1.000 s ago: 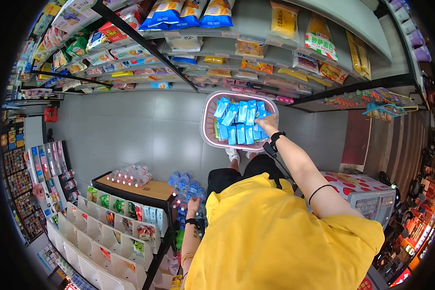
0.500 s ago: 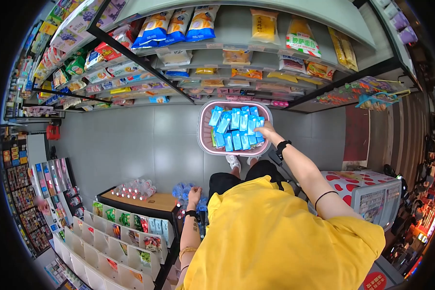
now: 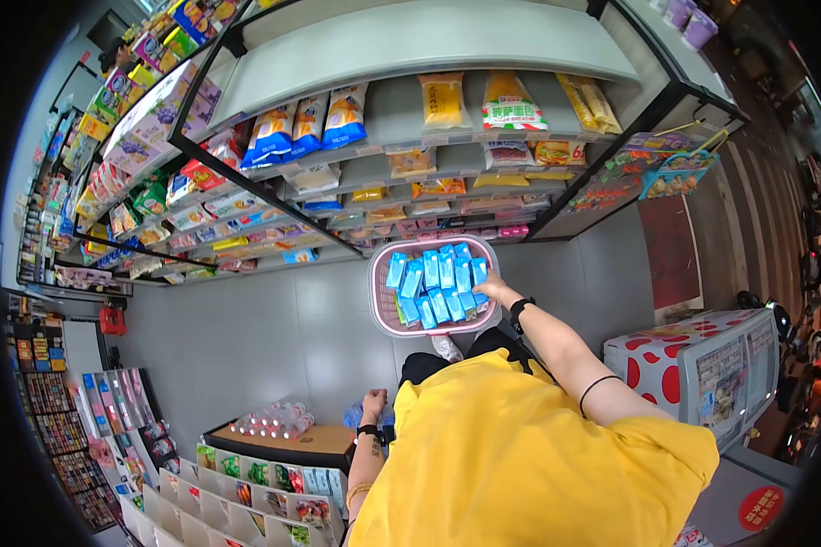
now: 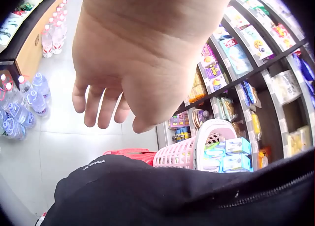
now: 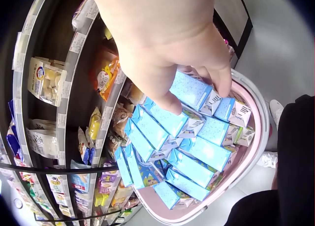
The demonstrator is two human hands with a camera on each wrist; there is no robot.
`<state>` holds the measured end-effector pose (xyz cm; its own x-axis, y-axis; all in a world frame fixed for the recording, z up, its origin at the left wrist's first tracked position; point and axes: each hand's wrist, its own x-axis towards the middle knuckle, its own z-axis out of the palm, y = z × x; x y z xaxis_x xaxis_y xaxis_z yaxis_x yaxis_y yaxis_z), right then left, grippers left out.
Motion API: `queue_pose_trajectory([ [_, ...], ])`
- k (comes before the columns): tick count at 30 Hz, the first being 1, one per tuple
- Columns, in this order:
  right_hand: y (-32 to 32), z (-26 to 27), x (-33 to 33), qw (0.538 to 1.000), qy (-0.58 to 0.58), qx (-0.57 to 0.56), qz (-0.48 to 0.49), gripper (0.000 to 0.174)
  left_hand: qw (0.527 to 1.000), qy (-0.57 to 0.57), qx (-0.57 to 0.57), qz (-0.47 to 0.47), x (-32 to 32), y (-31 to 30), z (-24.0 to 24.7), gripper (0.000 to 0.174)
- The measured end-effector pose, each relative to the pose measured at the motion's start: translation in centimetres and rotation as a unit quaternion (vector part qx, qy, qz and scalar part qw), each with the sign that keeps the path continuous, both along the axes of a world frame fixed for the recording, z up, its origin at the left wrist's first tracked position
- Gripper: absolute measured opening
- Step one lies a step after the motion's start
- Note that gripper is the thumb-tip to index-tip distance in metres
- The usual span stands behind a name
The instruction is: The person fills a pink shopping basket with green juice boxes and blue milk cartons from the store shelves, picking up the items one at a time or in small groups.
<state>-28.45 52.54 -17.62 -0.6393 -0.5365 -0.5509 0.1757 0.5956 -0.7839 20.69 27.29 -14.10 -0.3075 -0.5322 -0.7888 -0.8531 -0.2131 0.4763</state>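
Note:
A pink shopping basket with a pale rim stands among the aisle things, filled with small blue drink cartons. My right hand reaches over the basket's right side. In the right wrist view, thumb and fingers of that right hand pinch a blue carton that lies on top of the others. My left hand hangs at my side with loosely bent fingers, holding nothing. The left wrist view shows this left hand in front of floor and shelves, apart from the basket.
Shelves of bagged bread and snacks rise just beyond the basket. Behind on the left are a rack with white dividers and bottles on a wooden top. A red-spotted freezer stands to the right. Grey tiled floor lies left.
The head view has tilted up, so basket, shelves and hands sit lower in it. My right hand stays at the basket's right side; my left hand still hangs without anything in it.

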Motion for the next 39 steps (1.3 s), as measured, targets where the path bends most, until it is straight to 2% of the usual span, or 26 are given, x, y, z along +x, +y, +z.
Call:
queue_pose_trajectory([
  [1,0.0,0.9,0.2,1.0,0.014,-0.006,-0.005,0.071,1.0,0.005,0.008,0.012,-0.1,-0.1,0.0,0.034],
  [2,-0.3,6.2,1.1,0.997,-0.01,0.045,-0.068,0.069,1.0,0.012,0.011,0.013,-0.1,-0.3,-0.1,0.034],
  [3,0.1,5.1,1.2,0.996,0.048,0.035,-0.062,0.067,1.0,0.022,0.007,0.004,0.5,-0.7,-1.6,0.034],
  [5,0.6,5.4,1.1,0.995,0.0,0.062,-0.073,0.063,1.0,-0.002,-0.002,-0.013,-0.9,-0.6,1.2,0.035],
  [7,1.4,4.5,0.6,0.994,-0.031,0.083,-0.059,0.053,0.999,-0.01,-0.012,-0.03,-1.6,-0.6,2.1,0.036],
  [8,2.0,4.4,0.8,0.992,-0.034,0.08,-0.091,0.044,0.998,-0.028,-0.021,-0.049,-1.9,-0.8,2.2,0.038],
  [9,2.3,6.4,1.1,0.989,-0.018,0.097,-0.114,0.036,0.996,-0.046,-0.036,-0.073,-1.4,-1.4,0.5,0.041],
  [11,3.8,6.9,1.7,0.982,-0.015,0.074,-0.174,0.03,0.987,-0.073,-0.065,-0.13,-1.2,-2.1,-1.3,0.049],
  [13,5.2,7.0,3.1,0.959,-0.033,0.041,-0.278,0.024,0.945,-0.176,-0.108,-0.253,-3.1,-1.8,2.0,0.058],
  [15,7.4,8.4,3.7,0.966,-0.071,0.094,-0.231,0.018,0.934,-0.208,-0.109,-0.27,-3.5,-2.3,1.8,0.077],
  [17,9.7,10.2,4.6,0.982,-0.009,0.145,-0.12,0.019,0.929,-0.22,-0.105,-0.277,-3.9,-2.8,1.6,0.08],
  [18,11.2,9.4,4.9,0.984,0.022,0.156,-0.081,0.021,0.934,-0.208,-0.099,-0.273,-4.1,-3.0,1.6,0.082],
  [19,12.9,8.3,5.6,0.984,0.052,0.167,-0.041,0.024,0.939,-0.204,-0.103,-0.256,-4.8,-3.0,2.7,0.077],
  [21,15.4,7.8,7.4,0.958,0.125,0.259,-0.008,0.027,0.95,-0.186,-0.105,-0.226,-5.1,-3.8,1.9,0.062],
  [22,16.5,8.8,8.0,0.957,0.075,0.28,-0.015,0.033,0.948,-0.174,-0.133,-0.231,-5.3,-4.3,1.0,0.042],
  [23,17.6,10.0,8.8,0.953,0.024,0.3,-0.022,0.04,0.944,-0.155,-0.15,-0.25,-6.1,-4.5,1.4,0.037],
  [26,20.5,10.2,11.3,0.943,-0.017,0.329,-0.05,0.041,0.926,-0.087,-0.214,-0.298,-7.6,-4.6,3.5,0.022],
  [29,22.5,8.0,13.6,0.936,-0.018,0.347,-0.058,0.042,0.927,-0.072,-0.211,-0.301,-9.4,-5.2,4.2,0.019],
  [33,22.2,9.8,15.7,0.942,-0.022,0.308,-0.132,0.035,0.931,-0.036,-0.255,-0.259,-11.3,-5.7,5.0,0.012],
  [34,22.3,9.4,16.0,0.947,-0.032,0.287,-0.142,0.034,0.917,-0.021,-0.271,-0.291,-11.8,-5.9,5.2,0.014],
  [37,22.1,8.5,16.6,0.955,-0.036,0.247,-0.16,0.025,0.939,0.032,-0.234,-0.25,-13.6,-6.1,6.4,0.031],
  [39,21.6,9.2,16.6,0.956,-0.054,0.23,-0.173,0.021,0.897,0.106,-0.318,-0.287,-14.5,-5.7,7.5,0.045],
])
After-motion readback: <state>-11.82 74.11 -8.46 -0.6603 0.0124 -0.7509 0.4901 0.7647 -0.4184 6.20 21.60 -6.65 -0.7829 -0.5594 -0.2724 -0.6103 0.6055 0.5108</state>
